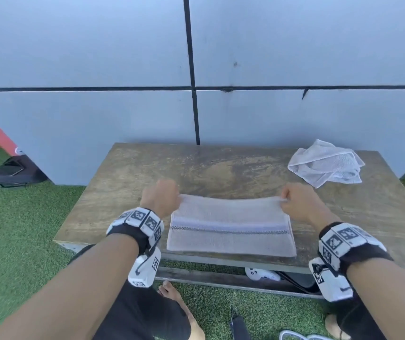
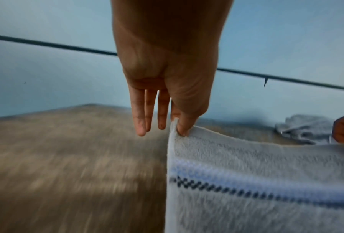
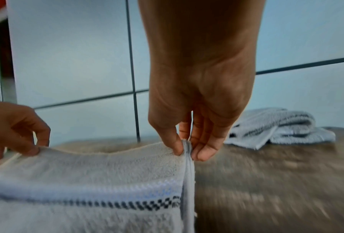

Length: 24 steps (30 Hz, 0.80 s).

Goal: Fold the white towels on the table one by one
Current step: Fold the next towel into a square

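Observation:
A white towel (image 1: 231, 227) with a dark checked stripe lies near the front edge of the wooden table (image 1: 221, 168), its far edge lifted. My left hand (image 1: 163, 198) pinches the far left corner between thumb and forefinger (image 2: 184, 126), the other fingers straight. My right hand (image 1: 294, 201) pinches the far right corner (image 3: 187, 148). Between the hands the towel (image 2: 256, 181) edge sags a little. A second white towel (image 1: 326, 163), crumpled, lies at the table's far right corner; it shows too in the right wrist view (image 3: 276, 126).
A grey panelled wall (image 1: 196, 69) stands right behind the table. Green artificial grass (image 1: 19, 229) surrounds it. A black case (image 1: 12, 171) sits on the ground at the left. A white controller (image 1: 261, 274) lies under the table, near my bare feet.

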Each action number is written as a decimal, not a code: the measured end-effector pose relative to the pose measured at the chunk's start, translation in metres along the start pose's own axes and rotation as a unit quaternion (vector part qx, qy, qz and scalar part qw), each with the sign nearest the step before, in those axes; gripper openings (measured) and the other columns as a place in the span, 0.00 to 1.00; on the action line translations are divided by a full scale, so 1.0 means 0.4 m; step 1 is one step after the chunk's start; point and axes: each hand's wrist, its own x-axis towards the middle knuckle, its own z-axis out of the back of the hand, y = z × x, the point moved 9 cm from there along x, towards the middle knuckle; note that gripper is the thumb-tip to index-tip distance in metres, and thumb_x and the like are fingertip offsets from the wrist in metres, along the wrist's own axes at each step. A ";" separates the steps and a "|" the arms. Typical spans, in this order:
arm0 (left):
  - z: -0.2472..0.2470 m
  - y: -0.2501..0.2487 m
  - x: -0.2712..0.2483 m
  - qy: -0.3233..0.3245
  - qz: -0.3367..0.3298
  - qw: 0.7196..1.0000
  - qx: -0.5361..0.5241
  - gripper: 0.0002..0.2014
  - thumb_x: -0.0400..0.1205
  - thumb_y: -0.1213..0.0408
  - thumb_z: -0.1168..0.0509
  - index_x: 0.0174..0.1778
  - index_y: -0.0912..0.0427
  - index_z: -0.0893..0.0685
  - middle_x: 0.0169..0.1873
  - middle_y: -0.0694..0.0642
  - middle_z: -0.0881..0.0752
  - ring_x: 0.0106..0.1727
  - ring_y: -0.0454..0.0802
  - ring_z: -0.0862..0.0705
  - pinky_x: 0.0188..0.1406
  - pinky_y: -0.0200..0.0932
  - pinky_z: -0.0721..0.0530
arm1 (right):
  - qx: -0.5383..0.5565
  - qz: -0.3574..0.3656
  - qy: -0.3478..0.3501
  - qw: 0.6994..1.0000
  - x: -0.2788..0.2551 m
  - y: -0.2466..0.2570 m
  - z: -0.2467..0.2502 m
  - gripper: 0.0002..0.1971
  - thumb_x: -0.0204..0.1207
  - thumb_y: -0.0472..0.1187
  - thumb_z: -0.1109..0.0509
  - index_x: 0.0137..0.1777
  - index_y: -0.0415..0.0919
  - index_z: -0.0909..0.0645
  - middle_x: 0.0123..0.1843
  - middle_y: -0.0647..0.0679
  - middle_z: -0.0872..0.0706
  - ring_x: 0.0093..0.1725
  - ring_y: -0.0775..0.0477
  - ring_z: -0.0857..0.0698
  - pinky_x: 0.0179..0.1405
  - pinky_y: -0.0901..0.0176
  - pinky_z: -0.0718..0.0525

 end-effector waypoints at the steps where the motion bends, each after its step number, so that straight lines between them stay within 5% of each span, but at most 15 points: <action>1: 0.037 -0.001 0.013 -0.018 -0.009 1.000 -0.017 0.10 0.83 0.55 0.35 0.47 0.57 0.12 0.44 0.54 0.10 0.43 0.55 0.12 0.47 0.51 0.11 | 0.015 0.018 -0.035 0.999 0.004 0.012 0.041 0.07 0.72 0.33 0.34 0.44 0.45 0.18 0.51 0.41 0.13 0.48 0.39 0.16 0.45 0.56 0.22; 3: 0.119 0.004 0.031 -0.057 -0.015 0.995 -0.075 0.09 0.82 0.53 0.35 0.45 0.53 0.13 0.43 0.51 0.11 0.43 0.53 0.12 0.49 0.54 0.10 | 0.031 0.061 -0.116 0.991 0.006 0.041 0.133 0.10 0.74 0.32 0.33 0.53 0.38 0.13 0.50 0.40 0.11 0.51 0.37 0.14 0.48 0.56 0.23; 7: 0.251 0.014 0.027 -0.178 -0.054 0.971 -0.148 0.06 0.80 0.50 0.31 0.47 0.46 0.16 0.47 0.45 0.14 0.48 0.49 0.16 0.49 0.49 0.15 | 0.101 0.110 -0.267 0.952 -0.027 0.060 0.289 0.07 0.72 0.31 0.29 0.48 0.39 0.13 0.40 0.43 0.14 0.44 0.42 0.17 0.47 0.61 0.26; 9: 0.268 0.009 0.001 -0.215 -0.084 0.956 -0.180 0.05 0.80 0.52 0.29 0.47 0.46 0.17 0.47 0.44 0.15 0.47 0.47 0.18 0.45 0.46 0.20 | 0.127 0.122 -0.296 0.939 -0.050 0.050 0.307 0.09 0.71 0.29 0.28 0.49 0.39 0.14 0.43 0.46 0.17 0.40 0.45 0.19 0.49 0.64 0.26; 12: 0.187 0.003 -0.024 -0.170 -0.111 0.958 -0.201 0.07 0.76 0.56 0.26 0.45 0.46 0.17 0.47 0.45 0.16 0.48 0.47 0.18 0.43 0.45 0.23 | 0.119 0.131 -0.257 0.950 -0.065 0.014 0.244 0.12 0.70 0.26 0.27 0.49 0.42 0.16 0.48 0.45 0.19 0.38 0.43 0.17 0.47 0.58 0.23; 17: -0.067 0.015 -0.058 0.043 -0.042 0.987 -0.148 0.08 0.78 0.55 0.28 0.51 0.47 0.17 0.53 0.45 0.15 0.53 0.47 0.16 0.53 0.48 0.17 | 0.051 0.018 -0.016 0.998 -0.061 -0.114 -0.007 0.14 0.75 0.29 0.33 0.52 0.49 0.20 0.50 0.46 0.14 0.49 0.44 0.17 0.47 0.60 0.24; 21: -0.138 0.018 -0.072 0.038 0.018 0.986 -0.159 0.14 0.84 0.44 0.36 0.50 0.51 0.16 0.48 0.47 0.13 0.48 0.48 0.15 0.53 0.51 0.13 | 0.101 -0.056 -0.045 0.992 -0.085 -0.155 -0.063 0.04 0.82 0.40 0.34 0.50 0.42 0.19 0.46 0.47 0.15 0.43 0.48 0.18 0.33 0.60 0.26; 24: -0.136 0.006 -0.072 0.016 0.061 0.987 -0.147 0.17 0.82 0.41 0.37 0.43 0.53 0.17 0.39 0.48 0.14 0.42 0.51 0.13 0.47 0.52 0.12 | 0.098 -0.074 -0.073 0.990 -0.083 -0.152 -0.066 0.13 0.83 0.45 0.34 0.39 0.39 0.21 0.35 0.45 0.15 0.35 0.46 0.18 0.30 0.56 0.25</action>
